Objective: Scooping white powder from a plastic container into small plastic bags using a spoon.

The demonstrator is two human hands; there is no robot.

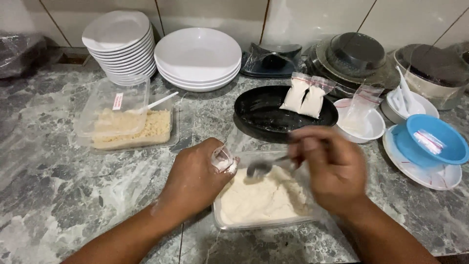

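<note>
Frame centre: small plastic bag [223,160] is pinched shut-fisted in left hand [195,178]; metal spoon [264,167] is gripped by blurred right hand [328,166] over tub of white powder [259,203].

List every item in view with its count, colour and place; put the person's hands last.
powder tub: one, clear, white powder, front centre
spoon: one, metal, over the tub
small bag: one, clear, at left fingertips
crumb tub: one, clear, yellowish crumbs, left
lid: one, clear, on the crumb tub
small plates: one stack, white, back left
wide plates: one stack, white, back centre
black dish: one, centre
filled bags: two, white powder, in the black dish
white bowl: one, right
blue bowl: one, far right
counter: grey marble
left hand: holds the small bag
right hand: blurred, holds the spoon
</note>
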